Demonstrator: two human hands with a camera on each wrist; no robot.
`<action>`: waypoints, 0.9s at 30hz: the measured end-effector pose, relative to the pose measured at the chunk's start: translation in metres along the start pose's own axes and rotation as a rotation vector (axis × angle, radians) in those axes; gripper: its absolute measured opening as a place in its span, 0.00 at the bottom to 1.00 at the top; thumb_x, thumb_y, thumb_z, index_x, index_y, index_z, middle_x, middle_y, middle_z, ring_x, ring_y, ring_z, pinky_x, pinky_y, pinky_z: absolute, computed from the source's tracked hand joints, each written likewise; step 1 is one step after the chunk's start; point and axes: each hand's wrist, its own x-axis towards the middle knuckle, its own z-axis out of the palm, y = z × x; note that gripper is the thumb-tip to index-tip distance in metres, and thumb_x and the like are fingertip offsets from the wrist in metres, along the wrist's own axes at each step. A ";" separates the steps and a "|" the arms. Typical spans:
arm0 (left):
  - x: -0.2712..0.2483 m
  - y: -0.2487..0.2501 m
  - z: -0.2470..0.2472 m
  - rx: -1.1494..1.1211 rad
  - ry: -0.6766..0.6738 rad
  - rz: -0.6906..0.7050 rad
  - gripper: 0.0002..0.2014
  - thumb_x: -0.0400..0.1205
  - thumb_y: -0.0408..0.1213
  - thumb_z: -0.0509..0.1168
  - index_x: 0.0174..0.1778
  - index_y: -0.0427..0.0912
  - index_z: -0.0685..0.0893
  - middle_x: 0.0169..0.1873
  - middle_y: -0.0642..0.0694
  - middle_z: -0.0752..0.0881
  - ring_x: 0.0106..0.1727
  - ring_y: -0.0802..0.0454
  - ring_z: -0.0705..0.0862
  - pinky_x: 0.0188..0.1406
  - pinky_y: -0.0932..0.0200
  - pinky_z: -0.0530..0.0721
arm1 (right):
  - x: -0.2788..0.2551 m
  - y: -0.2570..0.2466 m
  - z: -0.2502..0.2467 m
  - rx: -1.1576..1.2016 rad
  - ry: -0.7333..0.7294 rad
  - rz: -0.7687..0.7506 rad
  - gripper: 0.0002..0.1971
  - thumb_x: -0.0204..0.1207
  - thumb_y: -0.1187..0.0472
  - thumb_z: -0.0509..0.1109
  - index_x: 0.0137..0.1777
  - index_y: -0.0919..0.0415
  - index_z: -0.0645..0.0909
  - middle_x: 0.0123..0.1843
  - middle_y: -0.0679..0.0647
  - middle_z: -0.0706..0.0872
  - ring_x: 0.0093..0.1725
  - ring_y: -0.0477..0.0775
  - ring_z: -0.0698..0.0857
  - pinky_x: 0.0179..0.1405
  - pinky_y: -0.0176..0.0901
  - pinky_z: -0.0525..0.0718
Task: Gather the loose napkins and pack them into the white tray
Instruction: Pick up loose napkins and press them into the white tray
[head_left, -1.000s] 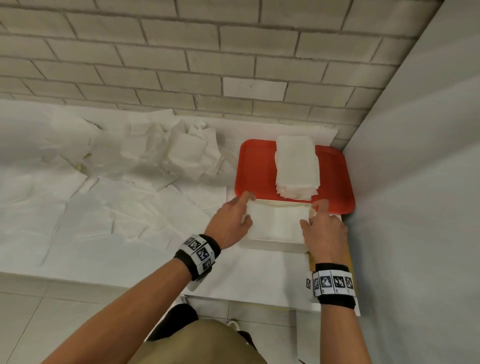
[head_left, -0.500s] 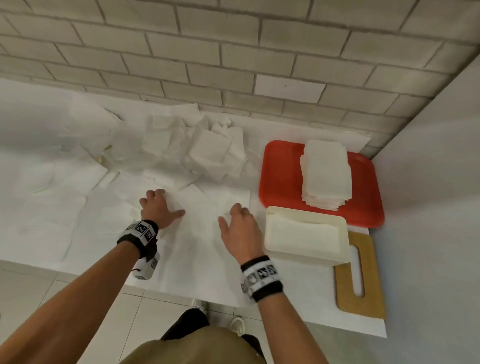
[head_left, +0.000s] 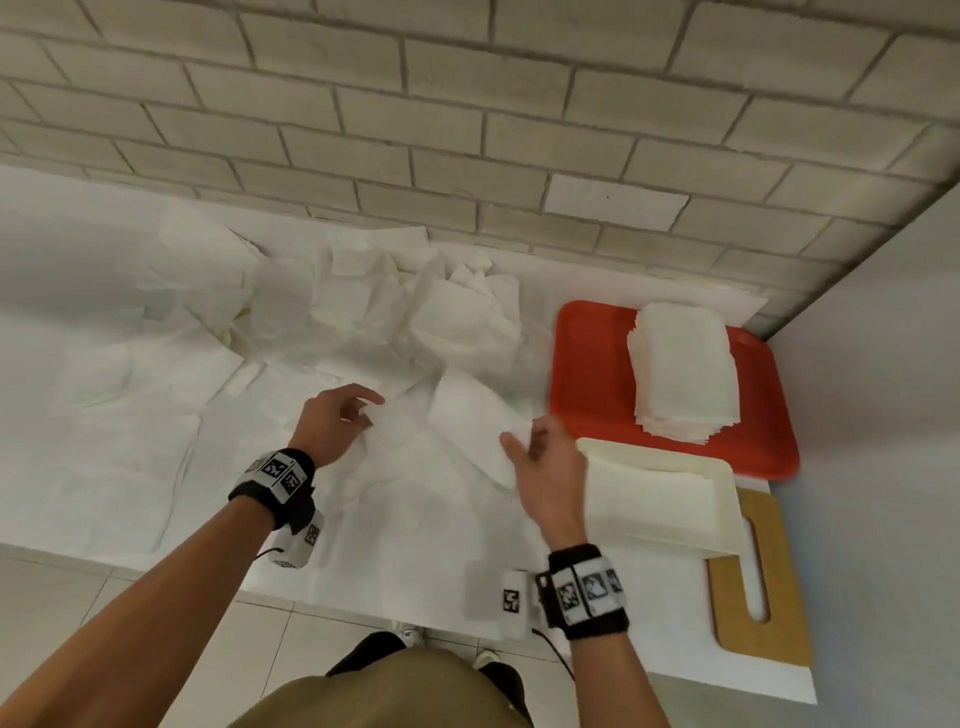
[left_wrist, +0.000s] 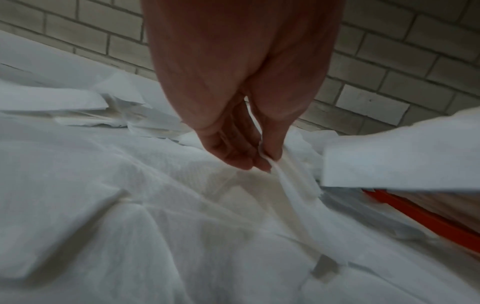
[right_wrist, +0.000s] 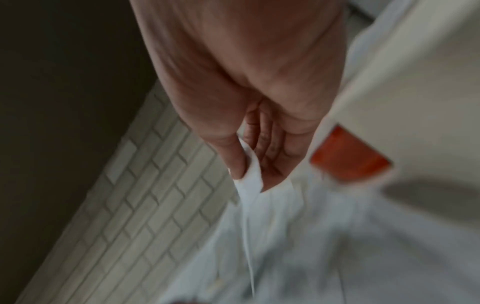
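Loose white napkins (head_left: 415, 317) lie heaped and spread over the white-covered table (head_left: 130, 493). My left hand (head_left: 366, 413) is at the middle of the table. Its thumb and fingers pinch the edge of one napkin (left_wrist: 291, 191) and pull it up off the cover. My right hand (head_left: 519, 441), just left of the white tray (head_left: 670, 535), pinches a second napkin (head_left: 467, 415) between thumb and fingers (right_wrist: 272, 160); that sheet is lifted and tilted. The tray holds flat napkins inside. Whether the two pinched sheets are joined I cannot tell.
A red tray (head_left: 592, 364) behind the white one carries a neat stack of napkins (head_left: 680, 374). A wooden board with a slot (head_left: 779, 597) lies at the table's right front corner. A brick wall runs behind, a grey wall stands on the right, and tiled floor lies below the front edge.
Both hands left the white tray and went left to the loose napkins. Half a second ago they lay flat on them; now each pinches a sheet and lifts it.
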 end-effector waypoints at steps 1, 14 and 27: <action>0.000 0.003 -0.001 -0.001 0.012 0.022 0.16 0.80 0.26 0.78 0.48 0.58 0.93 0.36 0.49 0.90 0.39 0.57 0.88 0.44 0.80 0.78 | -0.005 -0.005 -0.021 0.021 0.055 -0.021 0.13 0.81 0.55 0.84 0.51 0.52 0.80 0.41 0.47 0.89 0.39 0.46 0.86 0.40 0.36 0.82; -0.020 0.117 0.023 -0.246 -0.105 0.307 0.05 0.92 0.50 0.67 0.56 0.55 0.80 0.49 0.60 0.91 0.51 0.61 0.88 0.52 0.64 0.82 | -0.004 0.086 -0.171 -0.433 0.185 0.175 0.17 0.85 0.68 0.77 0.66 0.63 0.74 0.43 0.59 0.85 0.41 0.61 0.86 0.38 0.49 0.80; -0.082 0.262 0.103 -0.366 -0.519 0.639 0.06 0.90 0.42 0.72 0.59 0.45 0.85 0.54 0.54 0.90 0.56 0.54 0.88 0.57 0.56 0.85 | -0.043 0.024 -0.183 0.478 -0.019 -0.067 0.31 0.82 0.53 0.82 0.77 0.43 0.68 0.59 0.53 0.96 0.59 0.49 0.95 0.60 0.49 0.93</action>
